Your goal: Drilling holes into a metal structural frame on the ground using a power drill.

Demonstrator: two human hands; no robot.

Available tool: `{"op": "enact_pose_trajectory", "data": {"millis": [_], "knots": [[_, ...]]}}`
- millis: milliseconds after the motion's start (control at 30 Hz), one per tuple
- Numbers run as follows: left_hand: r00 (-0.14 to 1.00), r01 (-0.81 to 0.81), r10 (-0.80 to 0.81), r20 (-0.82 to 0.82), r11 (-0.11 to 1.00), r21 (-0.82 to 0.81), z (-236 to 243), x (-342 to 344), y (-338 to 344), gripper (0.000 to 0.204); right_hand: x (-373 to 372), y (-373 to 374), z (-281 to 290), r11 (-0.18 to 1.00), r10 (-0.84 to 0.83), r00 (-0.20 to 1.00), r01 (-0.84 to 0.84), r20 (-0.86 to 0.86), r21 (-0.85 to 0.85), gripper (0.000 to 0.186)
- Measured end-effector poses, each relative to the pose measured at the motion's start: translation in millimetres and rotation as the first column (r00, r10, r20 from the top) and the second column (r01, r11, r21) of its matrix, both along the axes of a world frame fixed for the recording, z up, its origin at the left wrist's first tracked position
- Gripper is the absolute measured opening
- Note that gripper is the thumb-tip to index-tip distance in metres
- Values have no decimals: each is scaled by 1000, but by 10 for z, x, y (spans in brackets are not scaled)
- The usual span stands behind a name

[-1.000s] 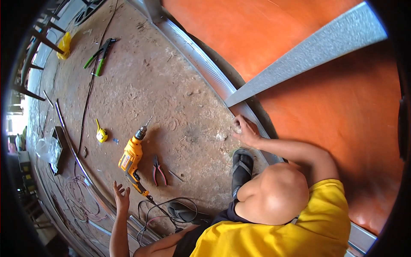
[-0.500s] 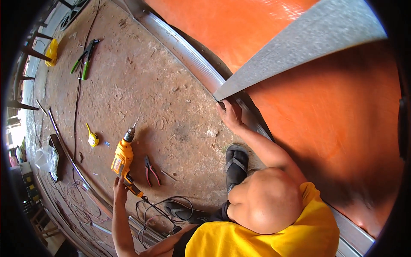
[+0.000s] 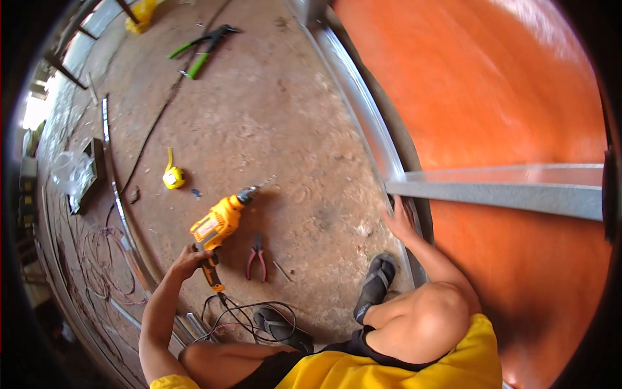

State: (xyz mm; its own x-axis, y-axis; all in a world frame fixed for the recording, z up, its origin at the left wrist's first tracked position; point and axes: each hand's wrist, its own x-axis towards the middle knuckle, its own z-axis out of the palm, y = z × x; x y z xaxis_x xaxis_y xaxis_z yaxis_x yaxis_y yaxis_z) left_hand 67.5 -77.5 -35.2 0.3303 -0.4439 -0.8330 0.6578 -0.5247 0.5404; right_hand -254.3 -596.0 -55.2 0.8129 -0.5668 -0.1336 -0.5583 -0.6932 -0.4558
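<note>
My left hand [image 3: 188, 260] is closed round the handle of a yellow and black corded drill [image 3: 217, 223], whose bit points up and to the right. Whether the drill touches the floor I cannot tell. At the right, my right hand [image 3: 400, 222] grips the silver metal channel [image 3: 372, 129] at the corner where a metal cross-piece [image 3: 499, 190] meets it, thumb apart from the fingers. The fingertips are partly hidden under the joint. Red-handled pliers [image 3: 256, 259] lie to the right of the drill, beside a thin metal rod [image 3: 283, 271].
A yellow tape measure [image 3: 173, 177] and green-handled hand riveter [image 3: 203, 50] lie on the dirty floor [image 3: 285, 123]. An orange sheet [image 3: 505, 97] spreads at the right. The drill's black cord [image 3: 246, 311] loops near my sandalled foot. Long metal strips and a plastic bag [image 3: 71, 172] are at the left.
My view has turned, so the floor tools appear shifted right and the cross-piece lies nearly level. My left hand has gone from touching the drill's rear to wrapping its handle. My right hand stays at the corner.
</note>
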Motion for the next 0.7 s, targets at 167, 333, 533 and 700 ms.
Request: {"op": "enact_pose_trajectory", "data": {"millis": [167,333,533,700], "knots": [[998,2,-4,-58,1000,-27,-111,94,163,34,-14,150,753,978,123,976,-88,-182,187,83],[986,163,-164,5,986,45,-59,301,1,39,-410,-18,1165,965,115,969,-57,-219,255,57],[977,215,-215,1,975,49,-66,414,-85,38,-555,3,705,957,-121,988,142,-99,252,55],[986,36,-27,-163,998,50,252,570,29,33,-34,83,277,955,-239,963,210,124,212,62]]}}
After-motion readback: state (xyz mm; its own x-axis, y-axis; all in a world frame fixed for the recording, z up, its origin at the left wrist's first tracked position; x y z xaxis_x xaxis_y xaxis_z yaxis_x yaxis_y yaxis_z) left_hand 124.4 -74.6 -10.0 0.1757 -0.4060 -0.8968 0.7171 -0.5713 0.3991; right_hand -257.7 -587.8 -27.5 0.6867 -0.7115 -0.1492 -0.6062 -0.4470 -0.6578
